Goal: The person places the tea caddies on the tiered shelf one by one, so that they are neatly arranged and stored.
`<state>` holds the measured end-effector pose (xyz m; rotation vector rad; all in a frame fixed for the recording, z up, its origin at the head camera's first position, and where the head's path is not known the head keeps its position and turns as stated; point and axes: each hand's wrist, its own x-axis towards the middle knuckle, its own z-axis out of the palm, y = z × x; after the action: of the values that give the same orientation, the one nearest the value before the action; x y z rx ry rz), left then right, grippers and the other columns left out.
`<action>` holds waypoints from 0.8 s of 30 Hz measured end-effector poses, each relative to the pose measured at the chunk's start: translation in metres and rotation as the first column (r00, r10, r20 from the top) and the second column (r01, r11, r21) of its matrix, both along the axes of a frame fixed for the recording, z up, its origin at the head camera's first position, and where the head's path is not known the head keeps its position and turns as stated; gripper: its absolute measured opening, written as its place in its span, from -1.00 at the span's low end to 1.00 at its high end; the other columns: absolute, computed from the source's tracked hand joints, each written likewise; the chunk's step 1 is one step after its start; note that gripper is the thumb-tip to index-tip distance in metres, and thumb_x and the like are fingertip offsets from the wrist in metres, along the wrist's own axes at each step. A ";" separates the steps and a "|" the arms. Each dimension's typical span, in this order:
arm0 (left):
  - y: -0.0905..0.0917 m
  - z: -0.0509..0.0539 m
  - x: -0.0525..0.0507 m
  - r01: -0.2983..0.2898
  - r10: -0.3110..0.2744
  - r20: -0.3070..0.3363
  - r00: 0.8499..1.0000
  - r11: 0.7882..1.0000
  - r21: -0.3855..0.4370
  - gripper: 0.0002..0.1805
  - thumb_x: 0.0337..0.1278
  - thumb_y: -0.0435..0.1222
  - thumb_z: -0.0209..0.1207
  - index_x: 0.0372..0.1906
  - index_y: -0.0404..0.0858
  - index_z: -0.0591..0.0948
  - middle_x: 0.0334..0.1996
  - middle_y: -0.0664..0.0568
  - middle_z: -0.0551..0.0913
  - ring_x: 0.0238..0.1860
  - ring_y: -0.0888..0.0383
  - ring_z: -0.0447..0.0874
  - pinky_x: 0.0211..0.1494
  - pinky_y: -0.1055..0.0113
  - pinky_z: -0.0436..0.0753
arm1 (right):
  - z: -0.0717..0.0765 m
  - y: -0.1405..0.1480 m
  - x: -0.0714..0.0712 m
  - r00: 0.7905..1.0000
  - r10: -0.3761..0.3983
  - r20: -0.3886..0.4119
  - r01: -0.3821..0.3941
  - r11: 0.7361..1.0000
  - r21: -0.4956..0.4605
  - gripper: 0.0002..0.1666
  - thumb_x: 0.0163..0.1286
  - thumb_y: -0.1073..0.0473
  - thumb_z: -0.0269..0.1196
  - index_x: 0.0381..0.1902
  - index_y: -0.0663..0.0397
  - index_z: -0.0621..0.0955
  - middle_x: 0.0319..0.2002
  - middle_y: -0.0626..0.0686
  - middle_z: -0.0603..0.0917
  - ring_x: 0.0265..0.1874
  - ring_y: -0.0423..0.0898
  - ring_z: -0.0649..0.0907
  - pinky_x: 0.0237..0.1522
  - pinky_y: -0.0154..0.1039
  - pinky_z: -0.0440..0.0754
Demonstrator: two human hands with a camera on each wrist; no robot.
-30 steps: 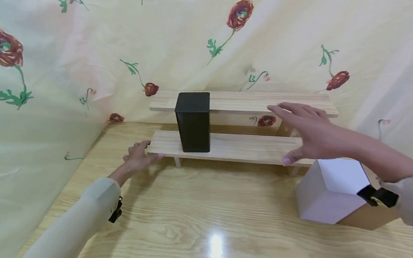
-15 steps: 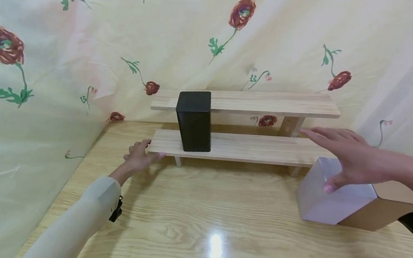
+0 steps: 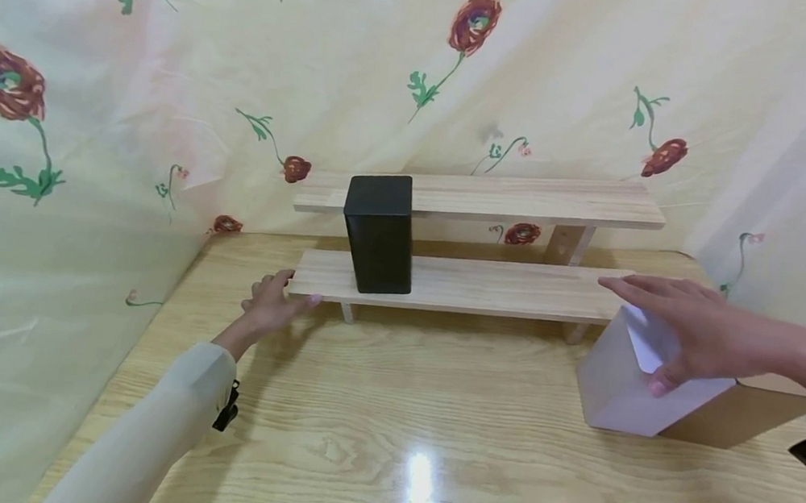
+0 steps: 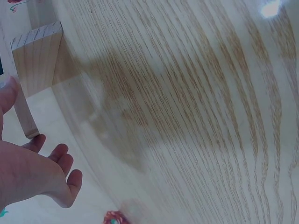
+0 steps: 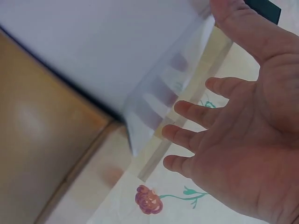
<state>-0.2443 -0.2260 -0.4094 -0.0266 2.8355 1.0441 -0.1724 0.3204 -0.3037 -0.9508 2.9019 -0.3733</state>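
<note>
A two-tier wooden shelf (image 3: 494,287) stands against the floral backdrop. At the left end of its lower board, my left hand (image 3: 270,306) holds the corner, thumb along the front edge and index fingertip at the board's end (image 4: 32,134). A tall black rectangular block (image 3: 380,241) stands upright near the left of the lower board. At the right, my right hand (image 3: 709,329) hovers over a white and brown box (image 3: 623,390), fingers spread. The right wrist view shows that palm with nothing in it, beside the box's white face (image 5: 103,51).
Pale wood-grain tabletop (image 3: 327,438) extends in front of the shelf, with a bright light reflection. The shelf's upper board (image 3: 525,198) sits behind the lower one. Floral cloth (image 3: 73,195) hangs at the left, back and right.
My right hand has moved right and down, from in front of the shelf's right end to above the white and brown box. The left hand and black block have stayed in place.
</note>
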 end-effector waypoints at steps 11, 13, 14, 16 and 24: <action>0.000 0.002 0.000 -0.002 0.002 0.006 1.000 1.000 0.001 -0.07 0.24 0.14 0.12 0.48 -0.31 0.05 0.37 -0.35 0.12 0.36 -0.32 -0.06 0.23 -0.35 -0.11 | -0.011 0.004 0.001 0.998 0.010 -0.056 -0.008 1.000 0.026 0.31 -0.47 -0.21 0.60 0.30 0.19 0.38 0.11 0.14 0.53 -0.11 0.01 0.46 0.02 0.22 0.19; 0.000 0.002 -0.001 -0.004 0.004 0.007 1.000 1.000 0.002 -0.07 0.24 0.14 0.12 0.48 -0.31 0.05 0.38 -0.35 0.12 0.36 -0.32 -0.06 0.23 -0.35 -0.11 | -0.012 0.005 0.001 0.999 0.004 -0.043 -0.003 1.000 0.031 0.27 -0.43 -0.19 0.60 0.28 0.21 0.40 0.08 0.10 0.54 -0.17 -0.06 0.45 -0.01 0.12 0.30; 0.000 0.002 -0.001 -0.003 0.003 0.008 1.000 1.000 0.005 -0.07 0.24 0.14 0.12 0.49 -0.31 0.04 0.38 -0.34 0.11 0.36 -0.32 -0.06 0.23 -0.35 -0.12 | -0.011 0.006 0.002 1.000 -0.001 -0.029 0.002 0.999 0.033 0.25 -0.40 -0.18 0.60 0.28 0.21 0.39 0.08 0.08 0.53 -0.19 -0.08 0.44 -0.03 0.05 0.36; 0.001 0.001 0.000 -0.003 0.003 0.009 1.000 1.000 0.004 -0.07 0.25 0.13 0.11 0.49 -0.31 0.03 0.38 -0.34 0.12 0.36 -0.32 -0.06 0.23 -0.35 -0.12 | -0.011 0.006 0.002 1.000 -0.003 -0.021 0.004 0.999 0.046 0.24 -0.36 -0.19 0.59 0.30 0.20 0.38 0.07 0.06 0.50 -0.21 -0.12 0.43 -0.18 -0.16 0.42; 0.000 0.000 0.001 0.001 -0.001 0.013 1.000 1.000 0.010 -0.07 0.25 0.14 0.11 0.50 -0.29 0.02 0.38 -0.31 0.12 0.37 -0.31 -0.08 0.25 -0.35 -0.17 | -0.011 0.006 0.001 1.000 -0.006 -0.018 0.007 0.998 0.062 0.21 -0.32 -0.20 0.60 0.28 0.19 0.40 0.04 0.07 0.49 -0.24 -0.16 0.42 -0.34 -0.33 0.41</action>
<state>-0.2438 -0.2255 -0.4092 -0.0310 2.8177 1.0540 -0.1713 0.3264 -0.3147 -0.9398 2.9144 -0.2750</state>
